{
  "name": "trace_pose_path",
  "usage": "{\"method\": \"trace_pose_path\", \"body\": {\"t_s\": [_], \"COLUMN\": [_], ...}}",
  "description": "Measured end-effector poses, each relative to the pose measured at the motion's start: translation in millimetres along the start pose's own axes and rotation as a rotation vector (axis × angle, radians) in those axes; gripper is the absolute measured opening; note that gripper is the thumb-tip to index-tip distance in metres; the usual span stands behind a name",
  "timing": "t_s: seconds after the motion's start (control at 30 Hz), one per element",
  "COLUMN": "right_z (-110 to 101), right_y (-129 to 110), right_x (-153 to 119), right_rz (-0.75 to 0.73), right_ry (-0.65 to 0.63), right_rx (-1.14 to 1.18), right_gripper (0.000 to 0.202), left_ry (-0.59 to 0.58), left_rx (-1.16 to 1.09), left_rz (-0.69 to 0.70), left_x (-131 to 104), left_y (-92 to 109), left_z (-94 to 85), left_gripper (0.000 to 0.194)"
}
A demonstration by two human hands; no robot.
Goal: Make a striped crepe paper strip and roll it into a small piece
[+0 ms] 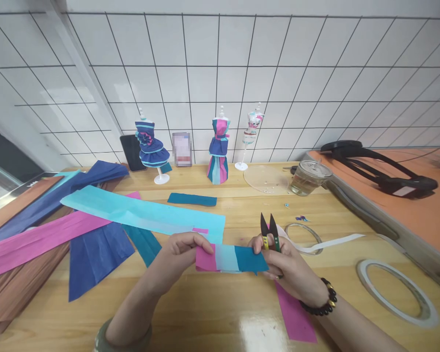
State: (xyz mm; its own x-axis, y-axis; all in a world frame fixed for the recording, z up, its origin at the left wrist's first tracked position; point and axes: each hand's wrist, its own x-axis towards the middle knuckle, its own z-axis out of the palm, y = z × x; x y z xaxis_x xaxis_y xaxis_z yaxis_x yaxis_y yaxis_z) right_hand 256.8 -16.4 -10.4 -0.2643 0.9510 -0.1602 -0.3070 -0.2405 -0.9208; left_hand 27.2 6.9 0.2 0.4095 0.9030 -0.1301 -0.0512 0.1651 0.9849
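Note:
A striped strip (227,258) of pink, light blue and teal is stretched between my two hands above the wooden table. My left hand (187,247) pinches its pink end. At the teal end, my right hand (282,256) grips the strip with its fingers and also holds small thread snips (270,232), blades pointing up and apart. Behind my left hand lies a long light blue strip (139,210) with a small pink piece on it. A pink strip (295,313) lies partly under my right wrist.
Pink, blue and brown strips spread at the left. Three small dressed mannequins (220,146) and two phones stand along the tiled wall. A cup of liquid (308,180) is at the back right, with tape rolls (398,293) nearer and a black headset (381,168) beyond.

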Motion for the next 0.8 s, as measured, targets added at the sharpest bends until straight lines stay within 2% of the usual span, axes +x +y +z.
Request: {"method": "trace_pose_path", "body": {"t_s": [0.17,0.4,0.53,0.8], "right_z": [-1,-4,-5,-3], "right_y": [-1,2,7,6], "right_x": [-1,1,3,4], "right_rz": [0.029,0.025,0.008,0.091], "right_ry": [-0.015,-0.090,-0.061,-0.014], "right_rx": [0.053,0.032,-0.143,-0.173], "right_gripper": [0.003,0.020,0.028,0.039], "left_ry": [0.000,0.011,-0.011,-0.014], "left_rx": [0.056,0.150,0.126,0.149], "left_rz": [0.009,0.036,-0.058,-0.018], "left_x": [-1,0,2,2], "left_y": [-1,6,9,7], "left_z": [-4.1,-3.8,0.9,-3.2], "left_gripper": [0.021,0.022,0.017,0.022]}}
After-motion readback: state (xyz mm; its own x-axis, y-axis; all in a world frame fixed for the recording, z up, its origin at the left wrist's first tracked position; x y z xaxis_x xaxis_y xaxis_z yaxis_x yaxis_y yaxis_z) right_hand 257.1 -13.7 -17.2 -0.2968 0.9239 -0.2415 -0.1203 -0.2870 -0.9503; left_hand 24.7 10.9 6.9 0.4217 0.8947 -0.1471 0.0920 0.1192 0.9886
